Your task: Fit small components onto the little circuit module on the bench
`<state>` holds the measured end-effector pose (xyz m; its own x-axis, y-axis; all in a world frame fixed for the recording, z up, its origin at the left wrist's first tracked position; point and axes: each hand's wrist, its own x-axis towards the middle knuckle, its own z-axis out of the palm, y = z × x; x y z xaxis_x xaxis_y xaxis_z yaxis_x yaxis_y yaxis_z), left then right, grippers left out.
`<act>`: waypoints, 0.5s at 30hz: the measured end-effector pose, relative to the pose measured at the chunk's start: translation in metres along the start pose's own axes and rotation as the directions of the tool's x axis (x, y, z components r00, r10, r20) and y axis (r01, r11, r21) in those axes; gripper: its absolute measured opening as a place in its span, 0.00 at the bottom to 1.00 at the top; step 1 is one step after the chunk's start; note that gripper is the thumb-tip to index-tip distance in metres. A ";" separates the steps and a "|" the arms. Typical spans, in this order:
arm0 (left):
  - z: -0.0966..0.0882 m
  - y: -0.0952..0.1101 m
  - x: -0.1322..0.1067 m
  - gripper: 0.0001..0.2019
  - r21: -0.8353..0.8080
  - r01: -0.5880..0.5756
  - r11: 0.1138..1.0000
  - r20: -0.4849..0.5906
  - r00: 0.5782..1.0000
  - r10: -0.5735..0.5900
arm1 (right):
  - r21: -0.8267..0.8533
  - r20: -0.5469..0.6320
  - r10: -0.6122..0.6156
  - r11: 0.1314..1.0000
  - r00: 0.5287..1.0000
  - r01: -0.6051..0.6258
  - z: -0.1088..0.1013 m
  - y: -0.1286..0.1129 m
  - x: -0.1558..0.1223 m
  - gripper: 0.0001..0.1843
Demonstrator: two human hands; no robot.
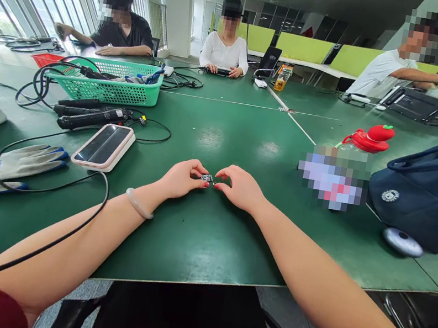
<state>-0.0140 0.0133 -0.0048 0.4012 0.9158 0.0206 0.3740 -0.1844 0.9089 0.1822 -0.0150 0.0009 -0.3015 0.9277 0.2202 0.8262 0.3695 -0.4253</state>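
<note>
Left grip [183, 179] on black-white piece [206, 177]

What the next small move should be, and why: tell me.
Probably ease the right hand toward the small patterned piece: the left hand pinches it, and the right sits close beside it. Whether the right grips anything is too small to tell.

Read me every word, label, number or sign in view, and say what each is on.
No text can be read for certain.
Small patterned piece in the left hand: white marks, too small.
Dark blue bag: round white emblem, too small.
Glove: faint print, blurred.
Black device: pale label, too small.
</note>
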 end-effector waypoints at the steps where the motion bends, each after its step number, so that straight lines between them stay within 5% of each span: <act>1: 0.000 0.000 0.000 0.16 0.000 0.002 1.000 0.001 1.000 -0.002 | -0.007 0.024 0.003 1.000 1.000 -0.003 0.001 0.001 0.000 0.08; 15: 0.000 -0.002 0.001 0.16 0.050 -0.007 0.999 0.007 1.000 0.007 | 0.011 0.081 0.054 0.998 0.995 -0.055 -0.001 0.004 0.004 0.04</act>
<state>-0.0140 0.0147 -0.0064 0.4098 0.9119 0.0235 0.4127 -0.2083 0.8867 0.1851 -0.0097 0.0012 -0.2934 0.9477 0.1254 0.8362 0.3180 -0.4469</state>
